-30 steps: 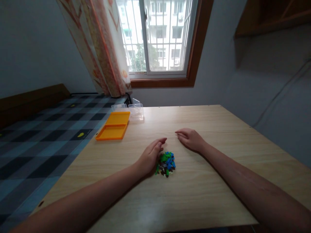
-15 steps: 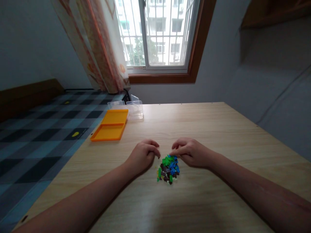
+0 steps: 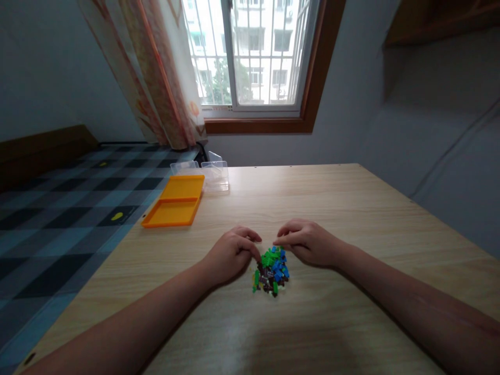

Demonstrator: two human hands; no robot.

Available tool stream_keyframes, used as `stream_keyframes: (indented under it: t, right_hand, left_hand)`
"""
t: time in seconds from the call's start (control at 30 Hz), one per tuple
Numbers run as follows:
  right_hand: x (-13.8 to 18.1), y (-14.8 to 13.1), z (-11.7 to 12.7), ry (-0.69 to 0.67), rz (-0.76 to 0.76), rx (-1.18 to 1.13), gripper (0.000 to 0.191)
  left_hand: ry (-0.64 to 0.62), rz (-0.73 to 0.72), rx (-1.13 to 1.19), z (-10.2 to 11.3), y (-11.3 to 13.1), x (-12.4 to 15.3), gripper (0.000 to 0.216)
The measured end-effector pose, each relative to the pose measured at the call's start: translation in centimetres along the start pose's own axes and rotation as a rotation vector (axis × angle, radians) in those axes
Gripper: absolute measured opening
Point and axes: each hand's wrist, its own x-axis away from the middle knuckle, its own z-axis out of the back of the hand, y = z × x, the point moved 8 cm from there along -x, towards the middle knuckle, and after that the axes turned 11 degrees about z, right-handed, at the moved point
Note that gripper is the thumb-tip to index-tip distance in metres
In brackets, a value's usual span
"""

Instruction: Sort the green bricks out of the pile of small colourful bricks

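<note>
A small heap of plastic building-block pieces [image 3: 273,271], green, blue, dark brown and a few yellow or pale ones, lies on the wooden table in front of me. My left hand [image 3: 233,253] rests at the heap's left side, fingers apart and bent, with a fingertip touching the dark pieces at its edge. Across from it, my right hand [image 3: 307,242] is at the upper right of the heap. Its fingers are loosely bent and apart, the forefinger reaching toward the green and blue pieces. Both thumbs are mostly hidden, and no held piece can be seen.
An orange two-part tray [image 3: 174,212] lies at the table's left edge. Clear plastic boxes [image 3: 214,177] stand behind it. A bed with a checked cover [image 3: 66,224] adjoins the table on the left. The wooden table [image 3: 297,198] reaches back toward the window wall.
My left hand has shifted slightly right, its fingertip now against the heap's dark pieces. The right hand has moved a little up and left. The view has turned slightly.
</note>
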Motion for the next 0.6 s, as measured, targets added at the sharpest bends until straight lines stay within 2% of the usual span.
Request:
stream_keyframes:
  t: [0.2, 0.6]
  right_hand:
    - [0.06, -0.04, -0.41, -0.047, 0.009, 0.052, 0.034]
    - [-0.01, 0.09, -0.12, -0.041, -0.021, 0.058, 0.028]
  left_hand:
    - [0.055, 0.011, 0.009, 0.19, -0.17, -0.05, 0.042]
    - [0.041, -0.053, -0.050, -0.43, 0.29, 0.39, 0.038]
